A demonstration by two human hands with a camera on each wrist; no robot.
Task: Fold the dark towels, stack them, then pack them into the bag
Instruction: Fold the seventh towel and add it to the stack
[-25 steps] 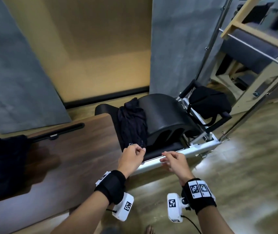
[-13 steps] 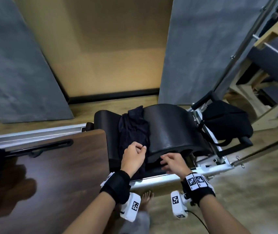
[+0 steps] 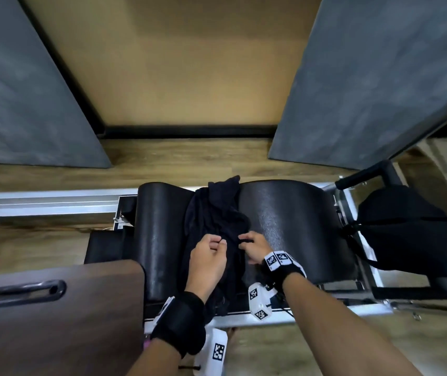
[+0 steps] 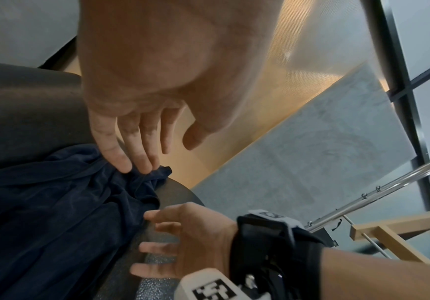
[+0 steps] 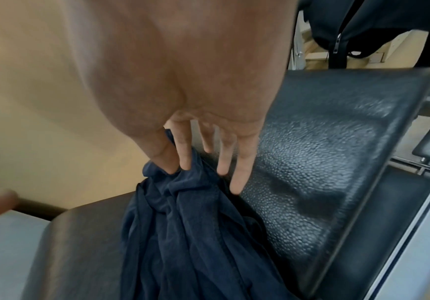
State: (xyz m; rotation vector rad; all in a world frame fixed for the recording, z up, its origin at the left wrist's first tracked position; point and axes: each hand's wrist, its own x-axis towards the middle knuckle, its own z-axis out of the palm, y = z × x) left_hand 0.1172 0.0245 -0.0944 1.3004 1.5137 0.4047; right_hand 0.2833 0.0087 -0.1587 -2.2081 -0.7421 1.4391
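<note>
A crumpled dark navy towel (image 3: 217,213) lies draped in the gap between two black padded blocks. My left hand (image 3: 218,243) hovers over its near part; in the left wrist view its straight fingertips (image 4: 129,164) touch a towel (image 4: 54,203) fold, thumb apart. My right hand (image 3: 244,240) sits at the towel's right edge. In the right wrist view its thumb and forefinger (image 5: 176,169) pinch a bunch of towel (image 5: 196,233), the other fingers straight over the pad. A black bag (image 3: 407,229) hangs at the right end of the frame.
The pads (image 3: 285,226) sit on a metal-railed exercise frame (image 3: 40,204). A dark wooden board with a black handle (image 3: 54,321) covers the near left. Grey wall panels (image 3: 27,90) and wood floor lie beyond. The bag's zip (image 5: 335,46) shows above the right pad.
Both hands have moved forward from the near rail onto the towel. The right hand has taken a pinch of the cloth. The view has swung to face the pads squarely.
</note>
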